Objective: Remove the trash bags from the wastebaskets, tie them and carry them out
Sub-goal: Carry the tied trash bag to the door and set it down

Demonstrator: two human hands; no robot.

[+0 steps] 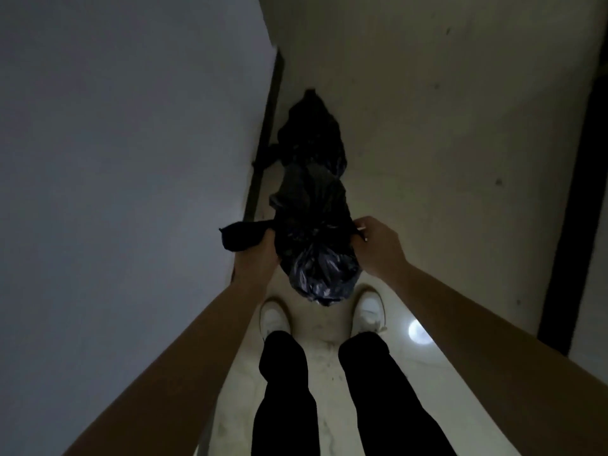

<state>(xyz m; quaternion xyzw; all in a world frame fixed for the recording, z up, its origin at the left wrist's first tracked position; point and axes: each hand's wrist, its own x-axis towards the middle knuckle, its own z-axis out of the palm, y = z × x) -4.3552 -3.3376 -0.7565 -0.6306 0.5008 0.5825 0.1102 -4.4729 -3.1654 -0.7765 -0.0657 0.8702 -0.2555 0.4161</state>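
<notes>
A black trash bag [314,255] hangs in front of me above the floor, between my two white shoes. My left hand [263,255] grips one corner of its top, and a dark flap of plastic sticks out to the left of the fingers. My right hand [371,245] pinches the opposite corner of the top on the right. A second black trash bag [311,136] lies on the floor farther ahead, close to the left wall.
A pale wall [131,159] with a dark baseboard [266,133] runs along the left. The light floor [427,143] stretches ahead and right. A dark vertical door frame [579,192] stands at the right. A round light reflection [419,332] shines on the floor by my right shoe.
</notes>
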